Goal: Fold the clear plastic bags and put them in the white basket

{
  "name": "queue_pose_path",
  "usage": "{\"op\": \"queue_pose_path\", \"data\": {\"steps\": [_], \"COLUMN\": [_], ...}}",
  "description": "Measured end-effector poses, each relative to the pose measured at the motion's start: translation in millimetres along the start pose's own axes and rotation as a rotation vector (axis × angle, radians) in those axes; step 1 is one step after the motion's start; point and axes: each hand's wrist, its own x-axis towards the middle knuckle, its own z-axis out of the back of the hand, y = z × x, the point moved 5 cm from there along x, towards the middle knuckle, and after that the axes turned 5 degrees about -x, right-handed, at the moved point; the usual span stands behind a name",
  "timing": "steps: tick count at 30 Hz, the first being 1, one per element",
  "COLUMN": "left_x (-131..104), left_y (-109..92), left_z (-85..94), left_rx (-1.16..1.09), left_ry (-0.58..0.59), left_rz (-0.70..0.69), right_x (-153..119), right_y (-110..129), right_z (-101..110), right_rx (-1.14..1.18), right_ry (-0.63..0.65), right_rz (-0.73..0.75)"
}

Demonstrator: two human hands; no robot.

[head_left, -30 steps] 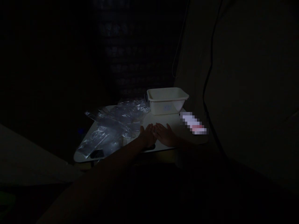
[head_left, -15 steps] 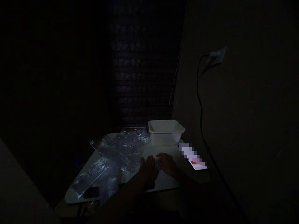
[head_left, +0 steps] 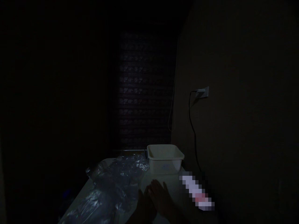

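Note:
In the dim head view, my left hand (head_left: pixel 145 203) and my right hand (head_left: pixel 160 196) meet over the front part of the white table (head_left: pixel 149 182). The right palm seems to lie against the left hand, with its fingers stretched and the thumb apart. The left thumb points up, and its other fingers are partly covered by the right hand. Nothing can be seen held in either. Crumpled clear plastic (head_left: pixel 125 174) spreads left of my hands, and a white tub (head_left: pixel 165 166) stands beyond them.
A lit, pixelated phone-like screen (head_left: pixel 193 188) lies right of my hands. A black cord (head_left: pixel 194 133) hangs from a wall socket (head_left: pixel 205 92) on the right. Behind the table is a dark window blind (head_left: pixel 144 102) with a thin looped cord (head_left: pixel 171 129).
The view has tilted up, so the table and tub sit lower in it. My hands, apart before, have come together, the right one over the left.

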Motion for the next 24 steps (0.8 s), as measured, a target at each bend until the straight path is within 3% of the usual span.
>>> {"op": "queue_pose_path", "data": {"steps": [11,17,24], "left_x": [0,3,3], "left_y": [2,3,6], "left_z": [0.6,-1.1,-8.6], "left_rx": [0.07,-0.019,0.051], "left_ry": [0.034,0.065,0.032], "left_rz": [0.022,0.017,-0.057], "right_x": [-9,-11,-7], "right_y": [-10,-10,-12], "right_z": [-14,-15,-19], "right_rx": [0.026,0.015,0.01], "right_ry": [-0.059,-0.059,0.014], "right_rz": [-0.008,0.019,-0.021]}}
